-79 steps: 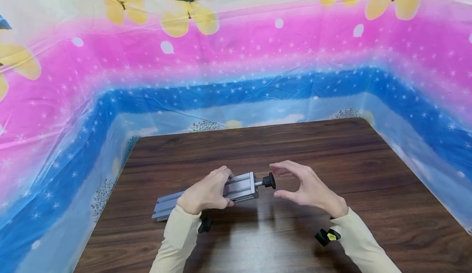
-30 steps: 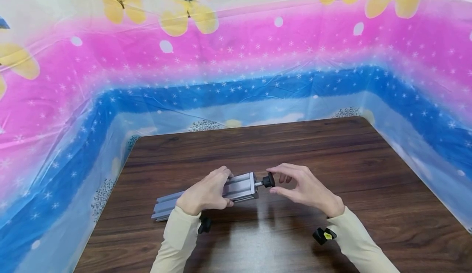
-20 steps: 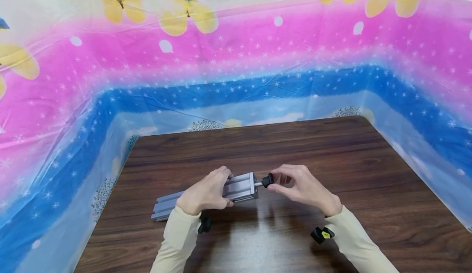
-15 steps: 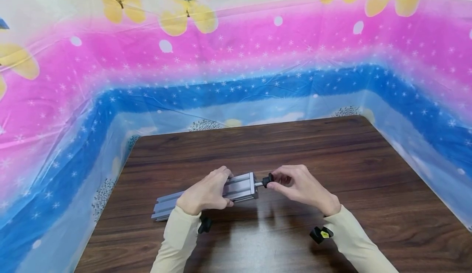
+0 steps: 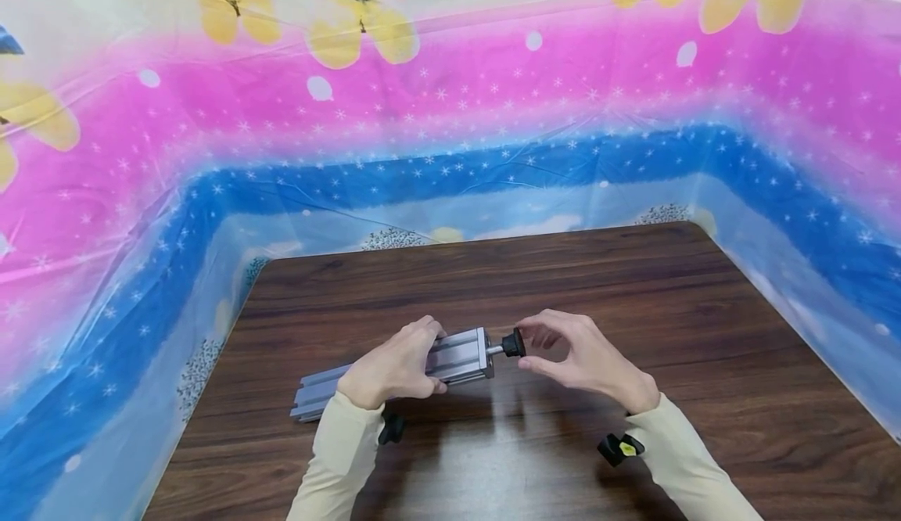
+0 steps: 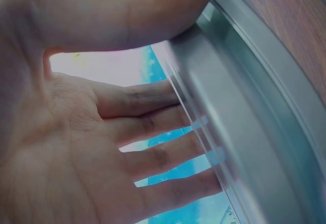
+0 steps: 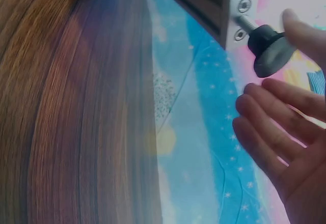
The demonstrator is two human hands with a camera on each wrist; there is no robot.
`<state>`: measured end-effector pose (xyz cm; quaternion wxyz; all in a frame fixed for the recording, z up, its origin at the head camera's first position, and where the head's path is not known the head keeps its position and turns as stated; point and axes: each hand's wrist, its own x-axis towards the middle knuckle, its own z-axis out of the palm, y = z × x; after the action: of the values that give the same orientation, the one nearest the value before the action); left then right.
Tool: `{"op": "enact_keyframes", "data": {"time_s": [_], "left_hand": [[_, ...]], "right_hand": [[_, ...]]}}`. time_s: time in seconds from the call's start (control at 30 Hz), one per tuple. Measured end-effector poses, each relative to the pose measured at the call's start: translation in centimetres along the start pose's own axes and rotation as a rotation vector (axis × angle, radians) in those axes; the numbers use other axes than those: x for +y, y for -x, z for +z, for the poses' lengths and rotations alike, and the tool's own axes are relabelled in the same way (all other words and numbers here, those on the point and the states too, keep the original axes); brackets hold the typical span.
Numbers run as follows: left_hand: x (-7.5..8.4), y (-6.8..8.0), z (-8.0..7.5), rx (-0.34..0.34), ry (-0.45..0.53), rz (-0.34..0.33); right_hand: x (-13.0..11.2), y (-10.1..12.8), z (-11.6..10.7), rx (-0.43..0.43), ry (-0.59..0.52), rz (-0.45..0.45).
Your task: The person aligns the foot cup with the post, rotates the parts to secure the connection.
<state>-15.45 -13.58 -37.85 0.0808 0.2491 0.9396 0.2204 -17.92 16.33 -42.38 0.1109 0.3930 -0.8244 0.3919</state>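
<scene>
The left hand grips the metal bar; the right hand is loose beside the black knob, fingers not closed; the knob might stay wobbly if fingers slip off.

A dark wood-grain table fills the foreground. Behind and around it hangs a glossy plastic sheet with pink and blue bands, white stars and yellow cartoon feet along the top.
</scene>
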Motion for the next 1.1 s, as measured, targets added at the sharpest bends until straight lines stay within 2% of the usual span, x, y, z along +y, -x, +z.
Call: {"op": "enact_keyframes", "data": {"time_s": [0.17, 0.3, 0.57, 1.0, 1.1], "left_hand": [[0.08, -0.03, 0.03, -0.001, 0.002, -0.004], [0.03, -0.07, 0.08, 0.003, -0.008, 0.006], [-0.07, -0.13, 0.12, 0.011, -0.012, 0.025], [-0.09, -0.03, 0.11, 0.018, -0.019, 0.029], [-0.13, -0.01, 0.09, 0.021, -0.017, 0.033]], "right_hand": [[0.14, -0.01, -0.21, 0.019, -0.053, -0.079], [0.1, -0.15, -0.19, 0.02, -0.071, -0.08], [0.03, -0.22, -0.1, 0.032, -0.041, -0.032], [-0.25, -0.52, 0.5, 0.001, -0.056, 0.092], [-0.26, -0.29, 0.35, 0.005, -0.029, 0.085]]}}
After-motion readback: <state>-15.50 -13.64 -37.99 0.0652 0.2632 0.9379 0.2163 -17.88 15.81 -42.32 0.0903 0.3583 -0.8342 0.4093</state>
